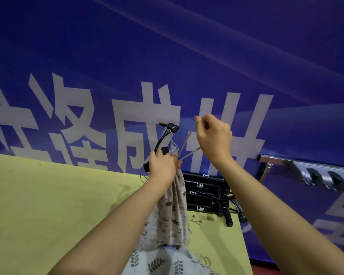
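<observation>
Left grip [163, 165] is curled tight round the gathered top of a printed cloth [173, 211], clutching it against a black hanger [160, 142] whose hook curves up and away above the knuckles. Right grip [214, 135] is raised higher and to the right, fingers curled, with a thin band [188, 137] looped over a fingertip. The band is stretched taut in two strands that run down and left and meet at the left grip, so the two are joined by it but well apart.

The cloth hangs straight down from the left grip, between the forearms, and its lower end touches a leaf-print cloth [157, 262] at the near edge of the surface [48, 195].

Both grips are held up in the air above the back of the surface, just in front of a blue banner [187, 56] that rises from the surface's far edge. A stack of hangers [205, 191] lies at the back right corner, just right of the hanging cloth, with some ends reaching past the right edge. A few small pins [196, 221] lie near the stack, between it and the cloth.

Beyond the right edge a metal rail [306, 167] with hooks stands out from the banner, below and right of the right grip. Left of the left forearm the surface stretches wide to the frame's edge.
</observation>
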